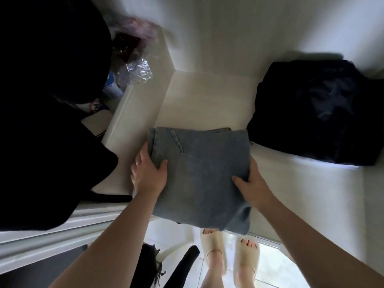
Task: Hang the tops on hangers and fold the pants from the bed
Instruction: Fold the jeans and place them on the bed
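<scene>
Folded jeans [199, 173] at the shelf [207, 96] edge, my left hand [148, 173] and right hand [251, 181] fingers curled round their sides; black clothes pile [318, 113] just right, dark hanging garments [41, 100] crowding left.

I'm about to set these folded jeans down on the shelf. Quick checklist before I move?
1. Left hand grips the jeans at their left edge: ok.
2. Right hand grips their right edge: ok.
3. Fold compact on top: ok; layers underneath: cannot tell.
4. Bare white shelf beyond the jeans: ok.
5. Gap to the dark pile on the right: cannot tell, edges look very close.
6. Near corner droops past the shelf front: not ok.
</scene>
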